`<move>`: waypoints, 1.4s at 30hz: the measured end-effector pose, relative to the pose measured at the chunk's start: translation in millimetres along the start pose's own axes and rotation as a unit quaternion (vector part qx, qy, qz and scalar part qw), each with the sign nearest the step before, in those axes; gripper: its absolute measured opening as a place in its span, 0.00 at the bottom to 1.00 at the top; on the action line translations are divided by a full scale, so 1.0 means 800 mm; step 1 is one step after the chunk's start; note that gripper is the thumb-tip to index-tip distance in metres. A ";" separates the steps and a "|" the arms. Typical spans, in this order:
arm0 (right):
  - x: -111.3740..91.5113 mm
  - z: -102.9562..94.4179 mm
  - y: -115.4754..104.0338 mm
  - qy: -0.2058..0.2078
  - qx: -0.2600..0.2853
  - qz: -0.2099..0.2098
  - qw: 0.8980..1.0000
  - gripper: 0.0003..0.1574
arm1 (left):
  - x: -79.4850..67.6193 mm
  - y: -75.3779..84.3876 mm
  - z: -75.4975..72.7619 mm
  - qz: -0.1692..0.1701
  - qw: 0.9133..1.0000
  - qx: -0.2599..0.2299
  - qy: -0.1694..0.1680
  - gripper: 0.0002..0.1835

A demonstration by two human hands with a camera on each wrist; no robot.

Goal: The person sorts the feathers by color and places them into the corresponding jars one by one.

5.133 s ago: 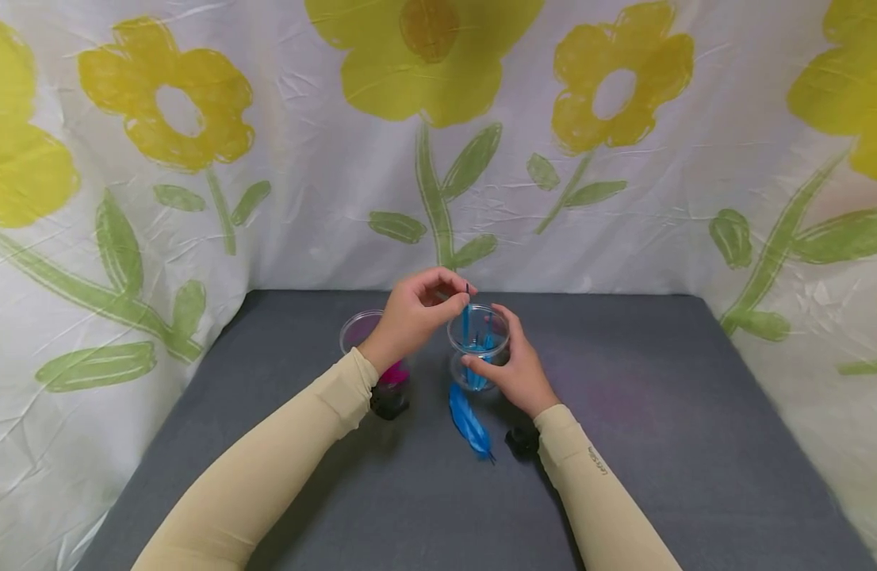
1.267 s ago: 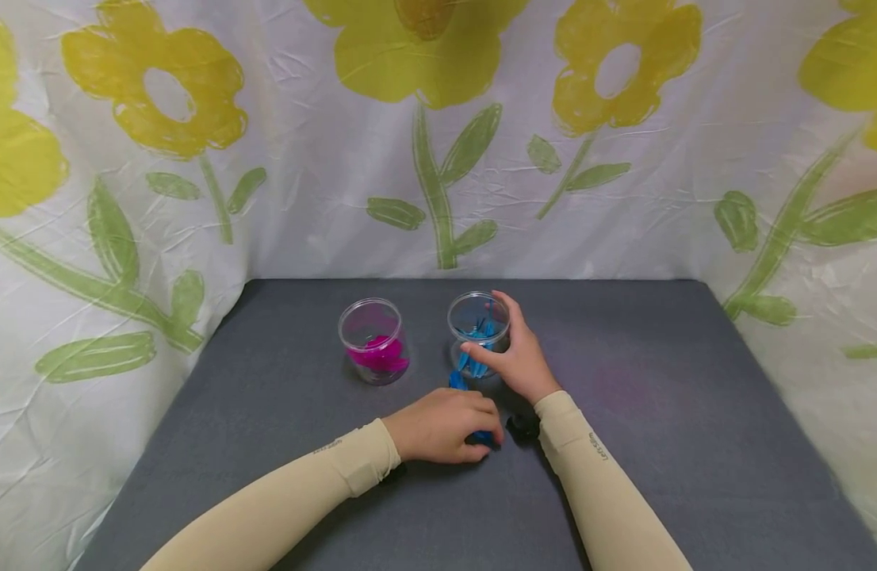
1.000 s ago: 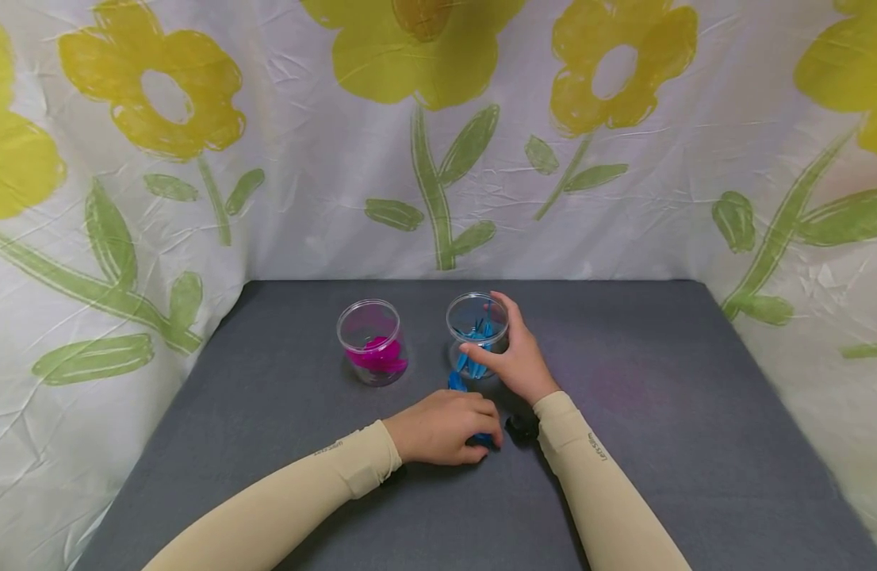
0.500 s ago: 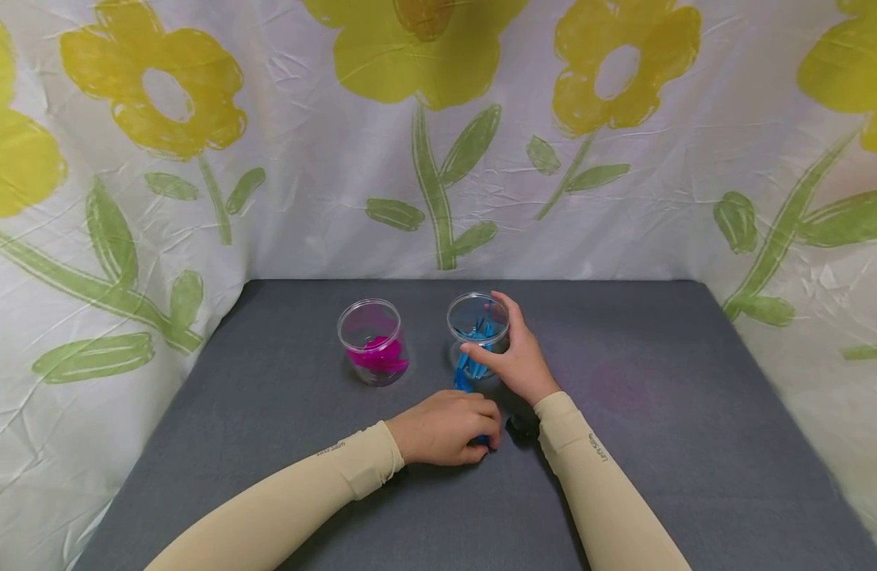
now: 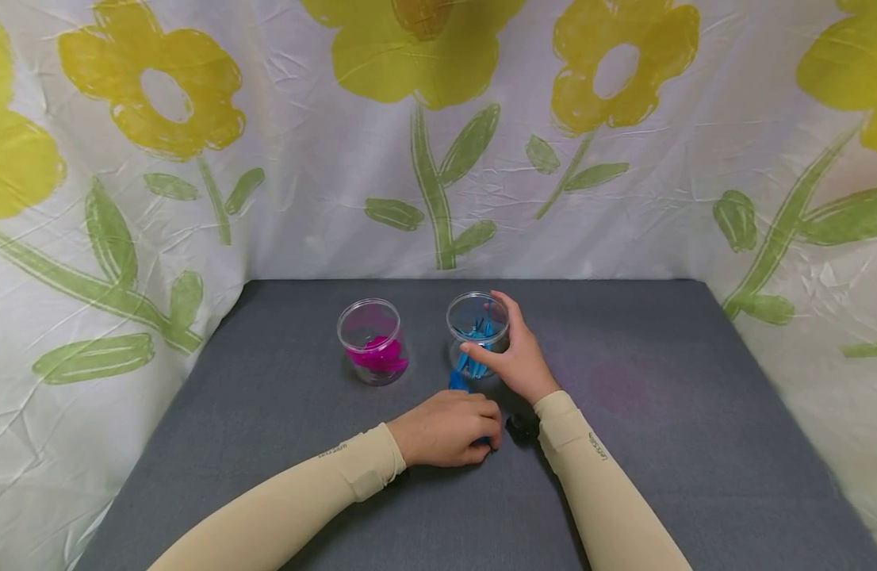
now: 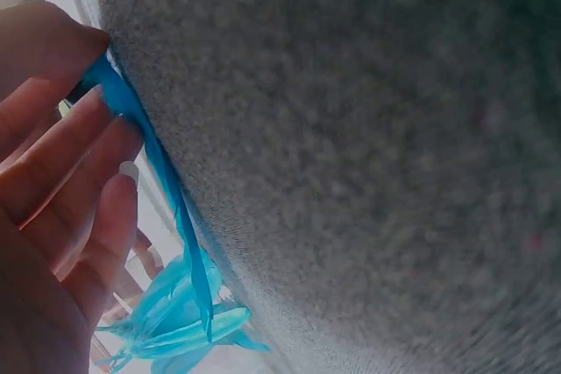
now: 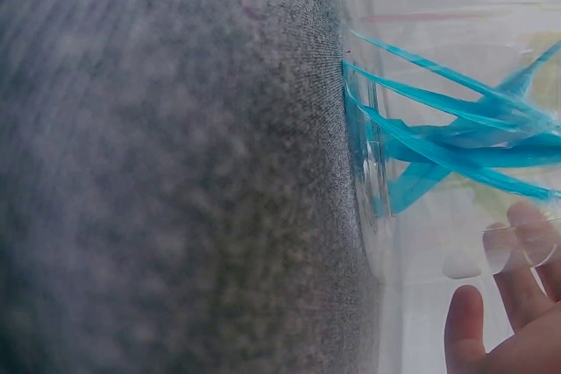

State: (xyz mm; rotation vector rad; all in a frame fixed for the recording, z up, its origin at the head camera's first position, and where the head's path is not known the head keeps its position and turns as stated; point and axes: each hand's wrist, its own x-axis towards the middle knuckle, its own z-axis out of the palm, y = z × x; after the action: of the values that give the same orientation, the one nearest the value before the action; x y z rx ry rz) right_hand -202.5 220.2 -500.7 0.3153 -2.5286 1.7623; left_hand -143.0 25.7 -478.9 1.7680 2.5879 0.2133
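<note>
With its fingers bent downward, my left hand (image 5: pixel 449 428) pinches one end of a blue feather (image 5: pixel 458 381) lying on the cloth in the head view. Most of that feather is hidden under the hand; in the left wrist view its long edge (image 6: pixel 171 186) runs out from between thumb and fingertips. Beyond it stands a clear round jar (image 5: pixel 476 342), upright and without a lid. My right hand (image 5: pixel 517 357) grips the jar from its right side, thumb in front and fingers behind. Several blue feathers (image 7: pixel 473 151) stand and lean inside the jar.
A second clear jar (image 5: pixel 369 351), holding something bright magenta (image 5: pixel 380 357), stands to the left. A small black device (image 5: pixel 522 429) sits at my right wrist. Grey cloth (image 5: pixel 667 444) covers the table. A white curtain (image 5: pixel 317 174) with painted yellow flowers hangs behind.
My left hand has come down from above the jar, where it held a blue feather, to the feather on the table. In the last second that feather shifts slightly. My right hand keeps its grip.
</note>
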 end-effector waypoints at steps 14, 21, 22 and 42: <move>-0.002 0.000 -0.001 -0.003 0.001 0.002 1.000 0.64 | -0.008 -0.008 -0.014 -0.008 0.997 -0.054 0.046 0.04; -0.001 0.000 0.000 -0.003 0.006 -0.006 1.000 0.64 | -0.015 -0.011 -0.032 -0.034 0.992 -0.101 0.061 0.04; -0.001 0.001 0.000 -0.003 0.005 -0.008 1.000 0.64 | -0.016 -0.011 -0.035 -0.037 0.992 -0.106 0.064 0.03; 0.000 -0.002 0.001 -0.003 -0.010 -0.006 1.000 0.61 | -0.024 -0.034 -0.101 -0.091 0.932 -0.307 0.168 0.05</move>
State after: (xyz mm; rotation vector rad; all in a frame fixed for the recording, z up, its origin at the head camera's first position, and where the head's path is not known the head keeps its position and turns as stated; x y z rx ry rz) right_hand -202.9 221.9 -501.1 0.3338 -2.5405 1.7347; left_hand -167.5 -11.2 -403.6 1.3429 2.4441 1.2587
